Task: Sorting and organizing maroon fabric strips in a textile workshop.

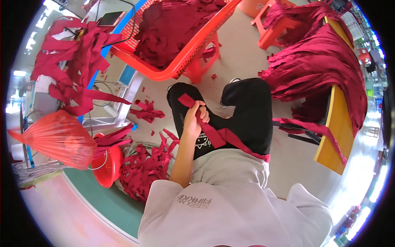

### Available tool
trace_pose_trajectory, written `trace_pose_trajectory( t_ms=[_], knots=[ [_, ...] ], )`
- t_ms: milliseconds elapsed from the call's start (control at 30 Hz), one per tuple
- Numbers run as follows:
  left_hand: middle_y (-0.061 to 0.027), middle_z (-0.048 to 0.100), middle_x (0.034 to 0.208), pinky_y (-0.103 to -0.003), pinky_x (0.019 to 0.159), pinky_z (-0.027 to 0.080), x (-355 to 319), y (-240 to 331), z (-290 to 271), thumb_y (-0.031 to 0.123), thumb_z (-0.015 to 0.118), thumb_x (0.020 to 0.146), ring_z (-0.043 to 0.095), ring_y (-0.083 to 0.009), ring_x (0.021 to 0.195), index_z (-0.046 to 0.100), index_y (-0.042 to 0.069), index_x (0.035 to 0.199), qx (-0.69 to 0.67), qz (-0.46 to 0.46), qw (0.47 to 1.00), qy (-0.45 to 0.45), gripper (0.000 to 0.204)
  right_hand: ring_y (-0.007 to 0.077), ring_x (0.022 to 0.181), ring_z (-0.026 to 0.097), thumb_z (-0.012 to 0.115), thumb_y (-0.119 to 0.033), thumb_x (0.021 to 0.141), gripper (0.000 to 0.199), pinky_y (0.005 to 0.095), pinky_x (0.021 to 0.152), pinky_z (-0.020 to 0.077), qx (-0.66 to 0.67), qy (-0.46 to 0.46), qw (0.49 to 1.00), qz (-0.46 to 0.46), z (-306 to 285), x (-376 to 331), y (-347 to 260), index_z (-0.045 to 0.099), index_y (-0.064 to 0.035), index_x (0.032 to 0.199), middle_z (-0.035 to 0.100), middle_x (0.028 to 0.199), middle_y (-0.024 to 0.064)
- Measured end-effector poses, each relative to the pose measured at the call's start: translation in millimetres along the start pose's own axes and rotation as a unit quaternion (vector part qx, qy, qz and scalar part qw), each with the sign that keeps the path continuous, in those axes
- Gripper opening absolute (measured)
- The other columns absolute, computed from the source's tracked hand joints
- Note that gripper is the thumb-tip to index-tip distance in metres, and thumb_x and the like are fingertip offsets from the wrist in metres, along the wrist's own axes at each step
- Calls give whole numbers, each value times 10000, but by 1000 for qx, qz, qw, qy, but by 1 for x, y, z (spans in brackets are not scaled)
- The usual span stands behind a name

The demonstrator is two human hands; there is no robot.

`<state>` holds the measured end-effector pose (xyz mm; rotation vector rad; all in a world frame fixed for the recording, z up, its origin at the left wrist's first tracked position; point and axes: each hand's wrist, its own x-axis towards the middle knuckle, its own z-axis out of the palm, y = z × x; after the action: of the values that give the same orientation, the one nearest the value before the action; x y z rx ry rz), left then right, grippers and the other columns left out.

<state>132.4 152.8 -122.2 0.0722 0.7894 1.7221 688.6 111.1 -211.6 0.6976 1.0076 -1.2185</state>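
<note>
My left hand (196, 118) is closed round a dark red fabric strip (214, 136) above my lap. One short end of the strip sticks out past the fingers over my left thigh. Its longer part runs down across my lap, bends, and reaches toward my right hip. My right hand is out of view; only the right sleeve (308, 201) shows. Nearest to my left forearm lies a heap of red fabric strips (144, 171) on the floor.
Ahead, a red plastic basket (164, 74) full of red cloth rests on a red stool (201, 61). Red fabric drapes over a yellow board (335, 131) at the right. At the left are a red bucket (109, 168), a tied red plastic bag (61, 140) and hanging strips (82, 53).
</note>
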Motion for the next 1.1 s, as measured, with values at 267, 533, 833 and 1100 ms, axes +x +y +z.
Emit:
trace_pose_trajectory(
  t_ms=[267,533,833,1100],
  knots=[
    [56,286,544,-220,426,232,-4,1,2,459,364,1043,263,-61,430,506,124,1010,-63,-33,997,-19,366,203,662,674,628,-466,822,466,330,607,563,-47,92,988,114,-109,-134,-94,712,-10,861,722,790,106],
    [-85,628,847,-288,581,479,3,-4,-2,273,503,1008,643,-209,710,558,23,1117,-53,45,998,7,278,203,600,606,568,-168,927,182,331,580,457,-154,650,646,-370,-211,-326,-338,620,1,886,609,664,98],
    [45,350,548,-237,430,303,-7,5,-6,301,503,1020,356,-74,437,534,62,1051,-170,-5,984,-50,243,269,796,680,631,-333,886,334,363,729,519,-283,518,574,-568,-351,-332,-647,657,-2,926,698,845,148],
    [-14,486,624,-274,555,418,0,0,-2,373,441,1035,498,-134,558,563,14,1105,-102,17,993,-51,386,390,918,653,582,-446,883,450,465,842,521,-434,752,426,-255,-433,-265,-710,679,-14,962,679,1044,194]
  ],
)
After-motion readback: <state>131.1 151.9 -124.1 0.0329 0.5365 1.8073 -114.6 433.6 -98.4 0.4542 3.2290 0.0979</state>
